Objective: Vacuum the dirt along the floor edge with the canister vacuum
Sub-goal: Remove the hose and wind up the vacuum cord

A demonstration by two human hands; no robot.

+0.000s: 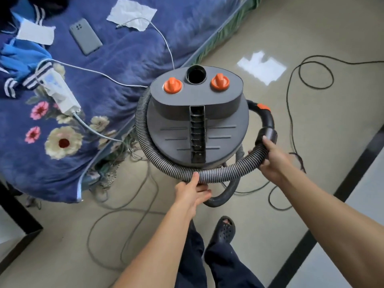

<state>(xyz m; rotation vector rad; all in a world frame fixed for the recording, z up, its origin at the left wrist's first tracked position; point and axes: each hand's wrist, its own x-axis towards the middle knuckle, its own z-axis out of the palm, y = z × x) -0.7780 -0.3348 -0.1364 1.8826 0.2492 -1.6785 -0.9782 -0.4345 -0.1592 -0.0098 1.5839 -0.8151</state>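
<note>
A grey canister vacuum (197,125) stands on the beige floor beside the bed, with two orange knobs and an open round port (195,75) on top. Its ribbed grey hose (220,174) is coiled around the body. My left hand (192,193) grips the hose at the near side of the canister, thumb on top. My right hand (272,156) holds the hose further right, just below the black curved handle end (268,125) with an orange tab.
A bed with a blue flowered cover (99,121) fills the left, carrying a phone (85,36), a power strip (62,90) and papers. Black cable (291,113) loops on the floor at right, grey cables (133,213) lie at left. A dark floor strip (351,173) runs diagonally at right. My sandalled foot (223,230) is close below.
</note>
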